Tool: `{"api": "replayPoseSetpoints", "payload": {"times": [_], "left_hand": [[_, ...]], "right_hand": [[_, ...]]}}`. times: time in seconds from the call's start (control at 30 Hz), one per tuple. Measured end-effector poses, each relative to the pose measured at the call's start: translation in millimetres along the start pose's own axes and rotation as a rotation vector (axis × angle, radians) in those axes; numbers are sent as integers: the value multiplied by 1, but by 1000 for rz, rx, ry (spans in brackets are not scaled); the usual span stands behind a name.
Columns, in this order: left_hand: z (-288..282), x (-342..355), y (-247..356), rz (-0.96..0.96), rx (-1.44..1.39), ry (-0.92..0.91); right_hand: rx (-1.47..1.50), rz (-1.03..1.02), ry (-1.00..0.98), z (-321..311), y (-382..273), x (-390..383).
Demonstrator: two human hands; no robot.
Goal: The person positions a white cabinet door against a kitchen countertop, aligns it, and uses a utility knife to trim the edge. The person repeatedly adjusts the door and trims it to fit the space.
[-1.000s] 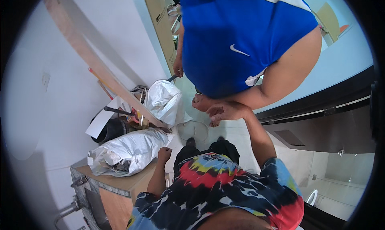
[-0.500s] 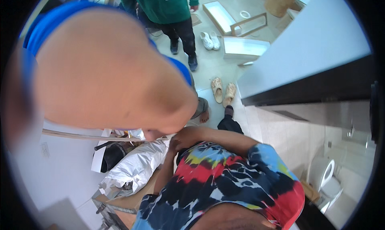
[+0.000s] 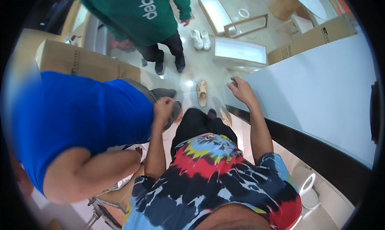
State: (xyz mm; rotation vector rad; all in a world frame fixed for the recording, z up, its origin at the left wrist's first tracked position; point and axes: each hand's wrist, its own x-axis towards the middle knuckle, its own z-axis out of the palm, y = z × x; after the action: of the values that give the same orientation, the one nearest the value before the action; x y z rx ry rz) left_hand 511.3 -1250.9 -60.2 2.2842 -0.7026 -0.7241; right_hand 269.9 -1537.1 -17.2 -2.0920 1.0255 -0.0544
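"Where is the left hand?"
"In front of a co-worker's plain blue shirt and grey trousers, its fingers curled. I cannot tell whether it grips anything or touches the cloth."
"And the right hand?"
"Raised beside the smooth white wall with its dark lower band, fingers loosely bent, released."
"What lies nearest?"
"A beige patterned clog on the pale, glossy floor, between both hands as seen from above. A second beige clog sits by the floor's edge along the dark band. Farther off stand two white clogs, near a shallow white rectangular box."
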Motion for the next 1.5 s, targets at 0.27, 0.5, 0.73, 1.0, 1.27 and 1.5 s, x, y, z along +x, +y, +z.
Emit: {"api": "replayPoseSetpoints", "payload": {"times": [0.27, 0.5, 0.73, 1.0, 1.27, 1.5], "left_hand": [[44, 79, -60, -423, 29, 333], [55, 167, -119, -1037, -588, -4], [-3, 255, -96, -374, 53, -48], [37, 262, -132, -689, -69, -136], [97, 278, -65, -632, -369, -139], [88, 353, -53, -794, -457, -6]], "right_hand": [[-75, 161, -157, 25, 62, 44], [-187, 341, -282, 51, 120, 106], [412, 784, -121, 63, 181, 167], [183, 680, -488, 58, 195, 259], [468, 655, -88, -40, 145, 500], [147, 491, -319, -34, 69, 642]]}}
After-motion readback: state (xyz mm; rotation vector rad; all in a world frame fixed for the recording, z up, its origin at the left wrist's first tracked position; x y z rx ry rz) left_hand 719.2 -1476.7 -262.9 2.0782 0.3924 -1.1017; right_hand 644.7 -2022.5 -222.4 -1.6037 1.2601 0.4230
